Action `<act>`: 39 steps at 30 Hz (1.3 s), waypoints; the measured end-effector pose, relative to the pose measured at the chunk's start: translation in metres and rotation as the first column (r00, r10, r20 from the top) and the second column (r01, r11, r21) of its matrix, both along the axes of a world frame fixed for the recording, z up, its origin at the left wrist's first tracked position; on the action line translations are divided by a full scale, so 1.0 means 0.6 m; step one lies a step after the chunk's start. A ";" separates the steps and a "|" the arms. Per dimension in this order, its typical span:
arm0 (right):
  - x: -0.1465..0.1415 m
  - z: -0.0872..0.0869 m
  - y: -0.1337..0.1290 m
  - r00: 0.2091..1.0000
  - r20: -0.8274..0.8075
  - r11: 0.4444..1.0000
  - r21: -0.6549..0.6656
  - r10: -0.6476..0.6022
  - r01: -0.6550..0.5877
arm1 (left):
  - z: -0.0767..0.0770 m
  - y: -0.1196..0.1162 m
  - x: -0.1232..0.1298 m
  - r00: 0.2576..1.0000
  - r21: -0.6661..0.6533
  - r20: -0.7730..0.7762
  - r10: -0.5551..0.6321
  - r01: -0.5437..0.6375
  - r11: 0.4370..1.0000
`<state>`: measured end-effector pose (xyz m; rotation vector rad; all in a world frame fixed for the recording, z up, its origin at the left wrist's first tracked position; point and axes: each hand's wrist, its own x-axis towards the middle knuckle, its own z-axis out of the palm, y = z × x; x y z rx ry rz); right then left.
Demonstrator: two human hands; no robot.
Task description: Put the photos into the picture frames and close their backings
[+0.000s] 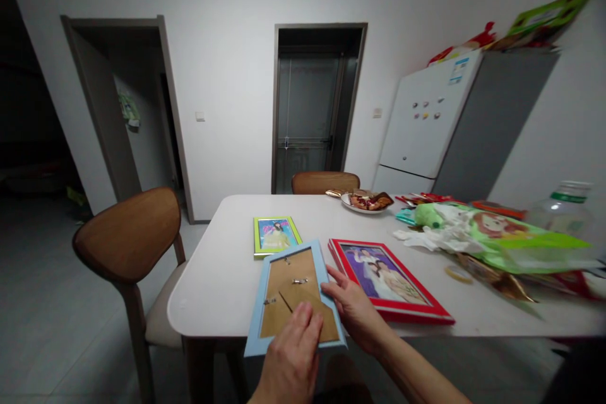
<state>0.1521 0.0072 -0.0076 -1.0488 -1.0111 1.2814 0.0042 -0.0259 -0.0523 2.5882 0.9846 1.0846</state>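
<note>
The blue frame lies back side up at the near edge of the tabletop, its bottom overhanging; the left hand's grip is pressed flat on its backing, while the right hand's grip pinches its right edge, beside the red frame

Colours: light-blue frame with brown backing, lime-green frame at its 12, red frame at its 2, tabletop plain white.
</note>
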 end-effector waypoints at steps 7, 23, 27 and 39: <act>0.025 -0.073 0.045 0.812 0.583 1.000 0.009 -0.022 0.021 | -0.016 0.003 -0.002 0.980 -0.143 -0.198 0.020 -0.049 0.988; -0.048 -0.061 0.052 0.298 0.935 0.917 0.278 -0.191 -0.286 | -0.028 0.007 -0.059 0.975 -0.185 -0.169 0.143 -0.174 0.967; -0.098 -0.059 0.069 0.261 0.954 0.897 0.238 -0.145 -0.373 | -0.030 0.006 -0.062 0.981 -0.168 -0.139 0.134 -0.156 0.973; -0.114 -0.081 0.099 0.196 0.955 0.920 0.272 -0.222 -0.284 | -0.039 0.010 -0.061 0.980 -0.156 -0.105 0.170 -0.185 0.970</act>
